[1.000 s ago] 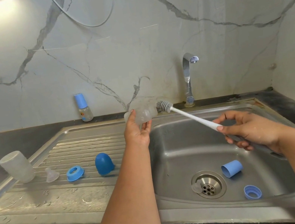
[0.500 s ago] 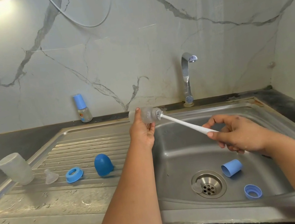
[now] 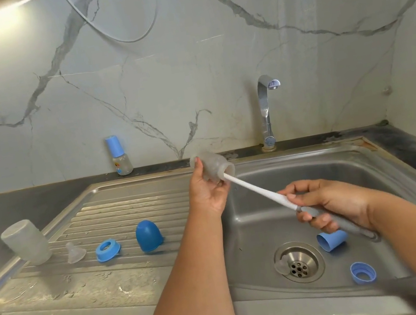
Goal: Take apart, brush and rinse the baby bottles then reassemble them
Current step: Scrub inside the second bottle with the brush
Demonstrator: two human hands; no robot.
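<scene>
My left hand (image 3: 209, 193) grips a small clear bottle body (image 3: 213, 167) over the sink's left rim, its mouth turned right. My right hand (image 3: 328, 202) holds the bottle brush (image 3: 260, 192) by its grey handle; the white shaft runs into the bottle mouth and the bristle head is hidden inside. On the drainboard lie a larger frosted bottle body (image 3: 26, 242) upside down, a clear nipple (image 3: 75, 253), a blue collar ring (image 3: 107, 249) and a blue dome cap (image 3: 148, 236). In the basin lie a blue cap (image 3: 332, 240), a blue ring (image 3: 362, 272) and a clear nipple (image 3: 281, 265) by the drain.
An assembled small bottle with a blue cap (image 3: 119, 156) stands on the dark counter by the marble wall. The chrome tap (image 3: 266, 111) rises behind the steel sink (image 3: 273, 173), with no water running. A drain strainer (image 3: 299, 263) sits in the basin floor.
The brush head was outside the bottle mouth; it has slid fully inside. My right hand moved left toward the bottle.
</scene>
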